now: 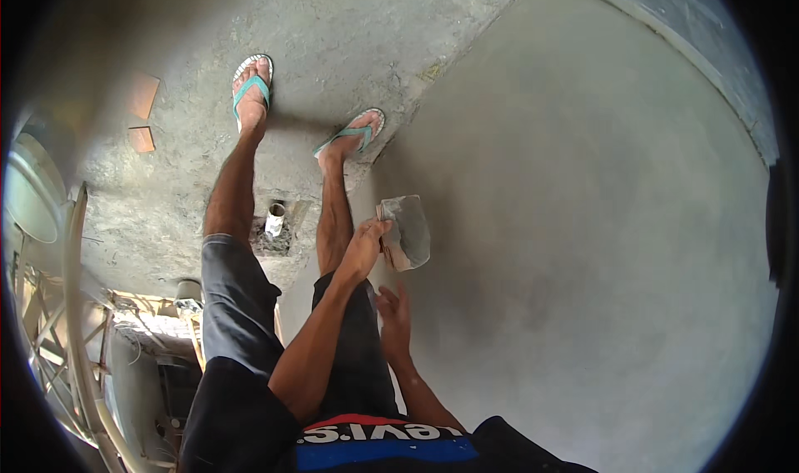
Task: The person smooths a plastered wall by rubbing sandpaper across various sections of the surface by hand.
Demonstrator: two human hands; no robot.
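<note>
My left hand point(363, 252) is closed around the left edge of a stack of thin flat pieces point(406, 233). The stack has a dusty grey face and reddish-brown edges; I cannot make out its exact kind. Just below it, my right hand point(394, 315) is held up with its fingers apart and nothing in it. A small gap separates these fingers from the stack. Both hands are close to a wide, smooth grey cement surface point(583, 223), which fills the right side of the head view.
My feet, in turquoise flip-flops, stand on rough concrete point(333, 32). A short white pipe stub point(275, 220) sticks up beside my legs. Two terracotta pieces point(142, 97) lie at the far left. Along the left edge are a pale round basin point(35, 186) and a curved pole point(73, 307).
</note>
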